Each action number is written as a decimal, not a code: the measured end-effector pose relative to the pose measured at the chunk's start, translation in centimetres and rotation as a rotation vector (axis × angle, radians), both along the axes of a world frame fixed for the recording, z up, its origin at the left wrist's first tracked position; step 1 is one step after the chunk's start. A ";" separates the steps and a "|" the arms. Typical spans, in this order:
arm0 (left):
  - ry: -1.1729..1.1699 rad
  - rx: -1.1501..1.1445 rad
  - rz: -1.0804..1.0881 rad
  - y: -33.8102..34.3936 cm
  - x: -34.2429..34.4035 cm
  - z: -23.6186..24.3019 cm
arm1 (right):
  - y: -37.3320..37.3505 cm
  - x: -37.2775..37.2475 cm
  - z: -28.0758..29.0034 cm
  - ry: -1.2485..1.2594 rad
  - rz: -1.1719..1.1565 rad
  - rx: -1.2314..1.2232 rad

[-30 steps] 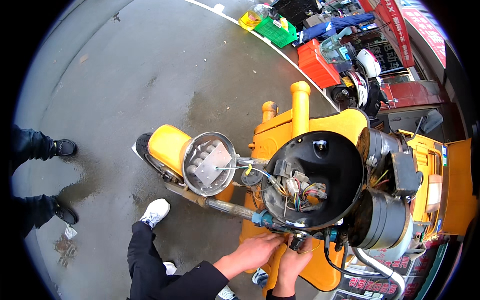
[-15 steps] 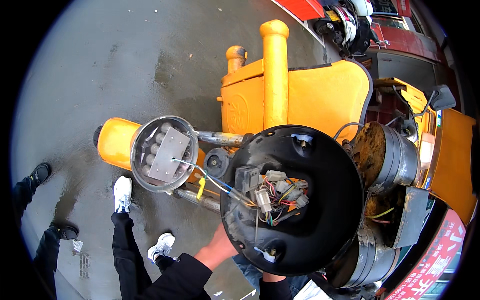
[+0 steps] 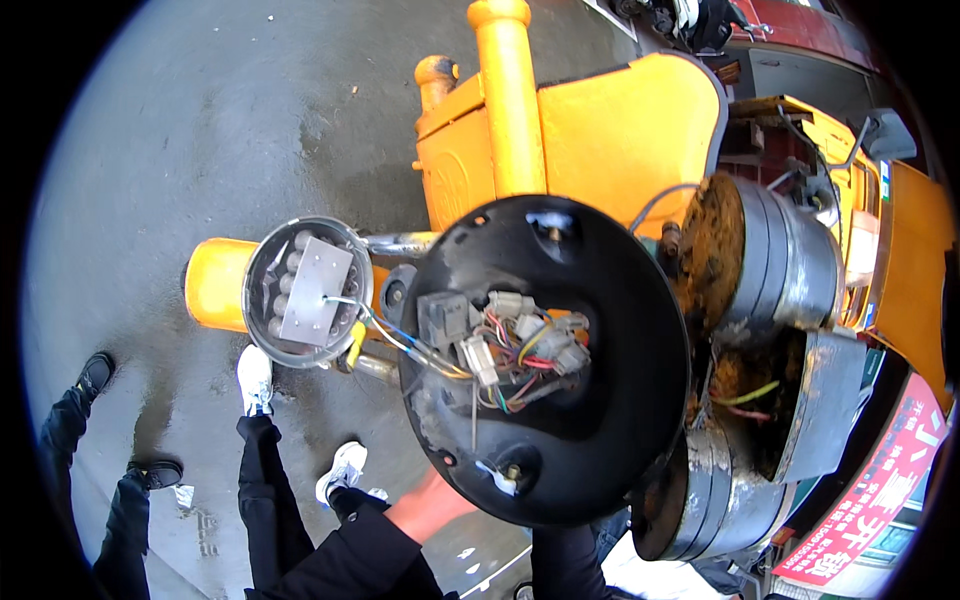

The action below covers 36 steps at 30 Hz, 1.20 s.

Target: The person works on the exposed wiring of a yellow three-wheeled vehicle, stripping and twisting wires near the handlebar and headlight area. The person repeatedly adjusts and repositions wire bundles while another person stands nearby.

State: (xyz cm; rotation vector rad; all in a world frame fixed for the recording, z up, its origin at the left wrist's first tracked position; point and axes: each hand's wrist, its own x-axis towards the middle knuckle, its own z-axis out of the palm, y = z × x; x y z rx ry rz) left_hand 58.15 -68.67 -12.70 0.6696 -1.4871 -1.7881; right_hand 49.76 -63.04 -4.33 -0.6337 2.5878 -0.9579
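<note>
One second ago both my hands were visible; now the black bowl [image 3: 628, 345], between lamp [image 3: 316, 292] and rusty drum [image 3: 785, 262], blocks my right hand and partly my left hand [image 3: 436, 507]. Their grip I cannot tell. Wires [image 3: 538, 364] lie inside.

Right hand gone behind black shell [image 3: 625, 390]; left hand [image 3: 437, 505] partly hidden.
</note>
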 end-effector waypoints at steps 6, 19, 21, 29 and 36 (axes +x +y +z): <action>0.017 0.040 0.043 1.6 -0.8 0.1 | 0.4 -2.0 -1.1 -0.008 0.006 -0.072; 0.263 0.146 0.191 -1.4 -3.8 -1.5 | -2.2 -3.0 -8.7 0.114 0.220 -0.375; 0.349 0.238 0.308 -1.1 -5.3 0.5 | -2.5 -2.7 -7.5 -0.028 0.198 -0.564; 0.333 -0.024 0.219 -2.5 -6.9 -1.3 | -3.1 -3.2 -6.6 0.322 0.161 -0.536; 0.332 0.016 0.132 -0.7 -4.4 -2.7 | -0.9 -0.8 -9.3 0.314 0.201 -0.633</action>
